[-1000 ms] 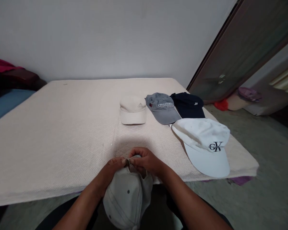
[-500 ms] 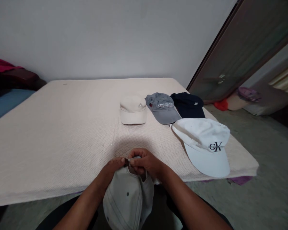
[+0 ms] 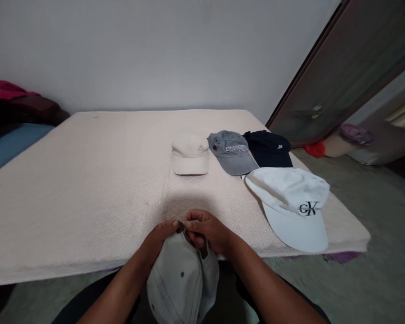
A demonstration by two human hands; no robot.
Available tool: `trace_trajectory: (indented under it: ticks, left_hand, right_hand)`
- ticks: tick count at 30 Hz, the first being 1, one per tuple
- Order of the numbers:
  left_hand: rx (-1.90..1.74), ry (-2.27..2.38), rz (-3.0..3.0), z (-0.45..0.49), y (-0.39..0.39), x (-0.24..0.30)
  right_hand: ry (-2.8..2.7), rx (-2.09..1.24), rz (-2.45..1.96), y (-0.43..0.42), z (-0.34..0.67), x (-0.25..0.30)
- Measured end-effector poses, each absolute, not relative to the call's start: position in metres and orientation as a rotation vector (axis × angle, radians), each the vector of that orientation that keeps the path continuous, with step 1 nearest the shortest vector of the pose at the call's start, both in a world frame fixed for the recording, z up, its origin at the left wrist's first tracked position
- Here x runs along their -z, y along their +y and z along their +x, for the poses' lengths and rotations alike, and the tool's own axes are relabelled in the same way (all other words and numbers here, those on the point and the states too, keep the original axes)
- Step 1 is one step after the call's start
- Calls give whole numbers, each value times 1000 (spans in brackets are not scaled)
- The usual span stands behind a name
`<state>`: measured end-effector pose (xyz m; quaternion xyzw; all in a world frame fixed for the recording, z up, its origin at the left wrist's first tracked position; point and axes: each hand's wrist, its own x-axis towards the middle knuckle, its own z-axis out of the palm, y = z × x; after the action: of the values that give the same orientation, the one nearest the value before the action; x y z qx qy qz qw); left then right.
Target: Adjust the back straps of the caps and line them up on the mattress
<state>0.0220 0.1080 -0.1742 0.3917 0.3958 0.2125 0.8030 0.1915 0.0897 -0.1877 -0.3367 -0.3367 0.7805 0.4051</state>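
Both of my hands grip a light grey cap (image 3: 180, 281) at the near edge of the mattress (image 3: 87, 180), its crown hanging toward me. My left hand (image 3: 160, 238) and my right hand (image 3: 205, 231) pinch the small strap and buckle at the cap's back, thumbs and fingertips pressed together. Farther off on the mattress lie a cream cap (image 3: 190, 154), a grey cap (image 3: 232, 152) and a navy cap (image 3: 269, 148) in a row. A white cap with a dark logo (image 3: 292, 204) lies nearer, at the right edge.
A dark framed panel (image 3: 344, 72) leans against the wall at the right, with a red thing (image 3: 315, 148) and a purple-topped bundle (image 3: 353, 135) on the floor by it. Red and dark bedding (image 3: 16, 103) lies at the far left. The floor is grey concrete.
The view has shifted slightly, so everything sits a little more to the right. My fingers have moved a little on the cap's strap; the cap stays in both hands.
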Motion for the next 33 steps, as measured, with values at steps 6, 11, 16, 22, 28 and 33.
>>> trace_trajectory:
  ticks: [6, 11, 16, 22, 28, 33]
  left_hand:
    - [-540, 920, 830, 21, 107, 171]
    - [-508, 860, 749, 22, 106, 169]
    - [-493, 775, 769, 25, 105, 171]
    - [-462, 775, 796, 28, 105, 169]
    - [-531, 817, 599, 18, 107, 169]
    - [-561, 885, 407, 12, 107, 171]
  right_hand:
    - [-917, -1977, -934, 93, 200, 188]
    - [-888, -1928, -919, 93, 201, 192]
    - [-913, -1932, -814, 92, 196, 192]
    - [-931, -1927, -833, 90, 195, 188]
    - [-1088, -1867, -1010, 92, 209, 181]
    - [-1070, -1887, -958, 93, 212, 184]
